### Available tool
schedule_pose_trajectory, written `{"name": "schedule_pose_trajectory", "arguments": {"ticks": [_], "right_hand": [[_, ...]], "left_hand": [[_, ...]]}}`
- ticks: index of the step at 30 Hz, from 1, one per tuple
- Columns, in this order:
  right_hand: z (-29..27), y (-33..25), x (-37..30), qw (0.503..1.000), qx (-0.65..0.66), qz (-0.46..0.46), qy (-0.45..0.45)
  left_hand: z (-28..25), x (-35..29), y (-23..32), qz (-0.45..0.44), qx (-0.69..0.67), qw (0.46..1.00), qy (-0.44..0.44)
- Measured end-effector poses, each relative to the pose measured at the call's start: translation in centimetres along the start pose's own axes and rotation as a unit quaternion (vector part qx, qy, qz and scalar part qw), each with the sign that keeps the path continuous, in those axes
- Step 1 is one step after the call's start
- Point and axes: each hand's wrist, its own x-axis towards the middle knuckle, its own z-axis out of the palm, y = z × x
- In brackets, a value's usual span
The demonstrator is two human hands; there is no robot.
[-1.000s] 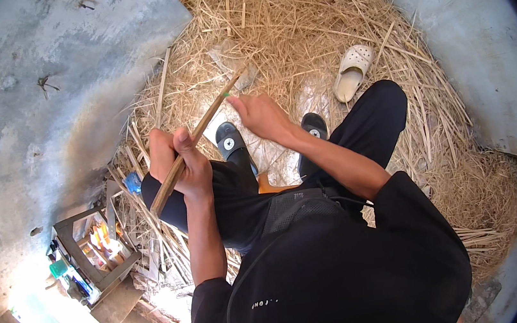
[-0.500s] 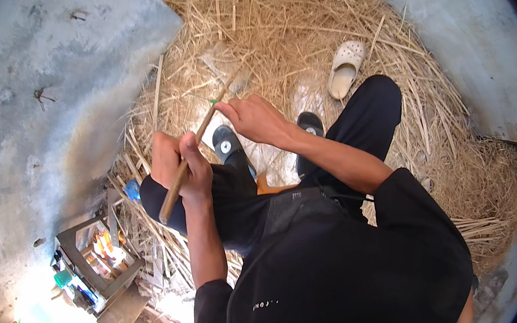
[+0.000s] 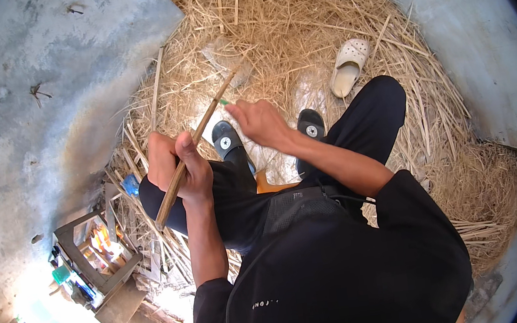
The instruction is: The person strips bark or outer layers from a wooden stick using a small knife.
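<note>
My left hand [image 3: 178,168] is closed around a long brown wooden stick [image 3: 203,122], its thumb lying along the top. The stick slants from its thick near end by my left knee to a thin tip over the floor, up and to the right. My right hand [image 3: 260,122] is closed beside the stick's far half, slightly apart from it. A small green thing [image 3: 224,102] shows at its fingertips; what kind it is cannot be made out, and the rest is hidden by the fingers.
Straw-like shavings and thin strips [image 3: 291,9] cover the floor. A beige clog [image 3: 351,66] lies by my right knee. Dark sandals [image 3: 226,141] are on my feet. A wooden frame [image 3: 121,276] with bright items stands at lower left. Bluish walls [image 3: 66,69] rise on both sides.
My right hand has moved slightly right and down, off the stick, with the green thing at its fingertips. The left hand keeps its hold; the stick's near end has shifted slightly left.
</note>
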Motion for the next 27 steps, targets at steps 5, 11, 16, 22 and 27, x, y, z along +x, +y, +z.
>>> {"name": "schedule_pose_trajectory", "arguments": {"ticks": [5, 11, 16, 22, 27], "right_hand": [[3.2, 3.2, 0.6, 0.993, -0.034, -0.083, 0.079], [4.9, 6.4, 3.7, 0.99, -0.108, -0.014, 0.086], [4.0, 8.7, 4.5, 0.985, -0.141, -0.005, 0.097], [5.7, 10.7, 5.4, 0.985, -0.14, 0.055, 0.09], [4.3, 5.4, 3.8, 0.996, -0.033, 0.048, 0.064]], "left_hand": [[-0.3, -0.2, 0.0, -0.019, 0.007, 1.0, 0.017], [-1.2, -0.7, -0.9, -0.075, 0.05, 0.996, 0.006], [-1.3, -0.6, 0.1, 0.021, 0.044, 0.998, -0.033], [-0.1, -0.3, 0.7, -0.054, 0.011, 0.998, 0.003], [-1.0, -0.5, 0.0, -0.055, 0.038, 0.998, 0.023]]}}
